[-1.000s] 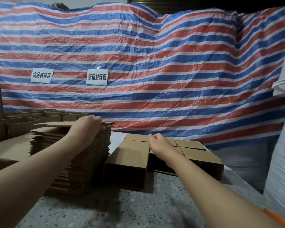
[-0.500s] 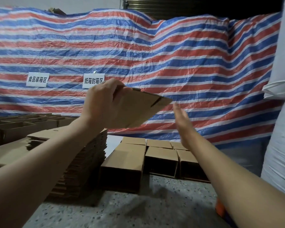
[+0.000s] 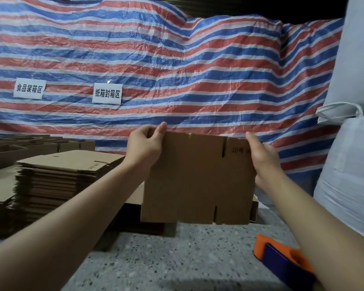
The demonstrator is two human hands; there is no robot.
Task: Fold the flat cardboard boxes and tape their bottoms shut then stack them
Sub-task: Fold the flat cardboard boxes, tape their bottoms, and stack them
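Observation:
I hold a flat brown cardboard box (image 3: 198,177) upright in front of me, above the speckled table. My left hand (image 3: 145,145) pinches its upper left corner between thumb and fingers. My right hand (image 3: 263,158) grips its right edge, thumb on the front, fingers behind. A tall stack of flat boxes (image 3: 61,177) stands to the left. Folded boxes (image 3: 254,208) sit behind the held sheet, mostly hidden. An orange and blue tape dispenser (image 3: 282,257) lies on the table at the lower right, partly under my right forearm.
More open cardboard boxes (image 3: 29,143) fill the far left. A striped red, white and blue tarp (image 3: 177,70) with two paper signs hangs behind. Large white sacks (image 3: 351,164) stand at the right. The speckled table (image 3: 177,259) spreads out in front of me.
The flat box has come down from a tilted, raised hold to an upright one in front of me. My right hand, open beside it before, now grips its right edge.

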